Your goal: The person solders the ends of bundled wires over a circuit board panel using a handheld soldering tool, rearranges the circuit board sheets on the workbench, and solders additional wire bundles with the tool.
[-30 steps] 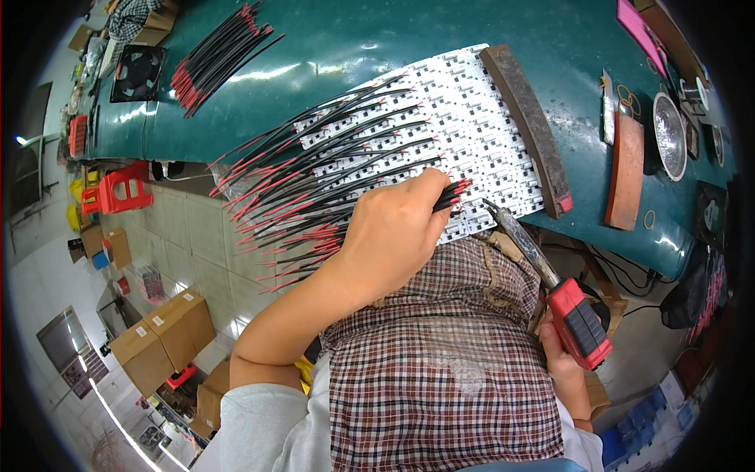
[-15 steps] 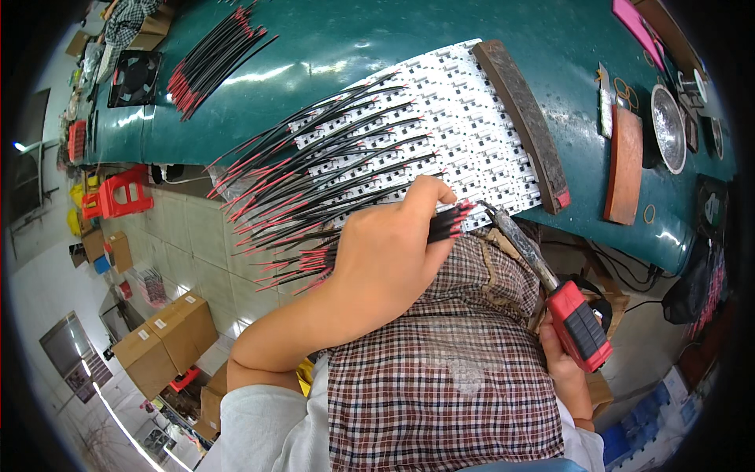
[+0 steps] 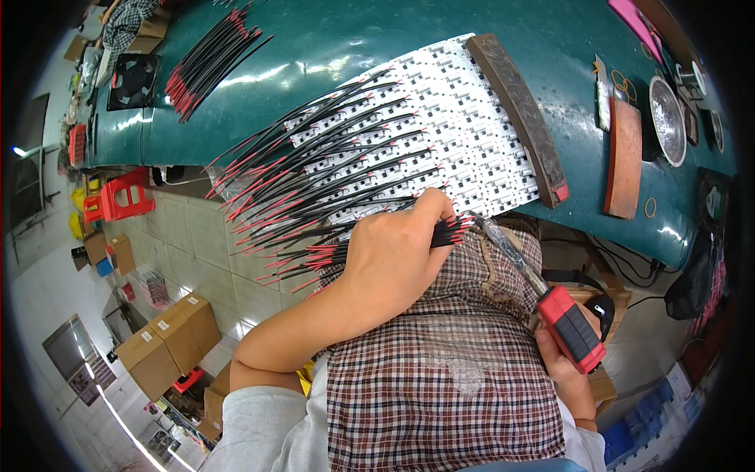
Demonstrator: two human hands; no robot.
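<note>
My left hand point(image 3: 385, 256) is closed around a bundle of black wires with red ends point(image 3: 448, 233), at the near edge of a white circuit board panel point(image 3: 472, 118). My right hand point(image 3: 557, 358) grips a soldering iron point(image 3: 568, 326) with a red and black handle. Its tip points up and left, close to the red ends of the bundle; whether they touch, I cannot tell. Rows of black and red wires point(image 3: 271, 189) lie across the panel's left part and hang past its edge. A dark bar point(image 3: 519, 118) rests along the panel's right side.
On the green table point(image 3: 346, 47) lie a pile of similar wires point(image 3: 212, 63) and a black fan point(image 3: 134, 81) at the far left. To the right are a reddish-brown block point(image 3: 624, 157), a metal bowl point(image 3: 667, 118) and rubber bands point(image 3: 624, 85). Cardboard boxes point(image 3: 169, 334) and a red stool point(image 3: 127, 195) stand on the floor.
My left hand has come slightly nearer to me with the wire bundle, away from the panel. The soldering iron's tip has shifted a little left and down, closer to the bundle's red ends.
</note>
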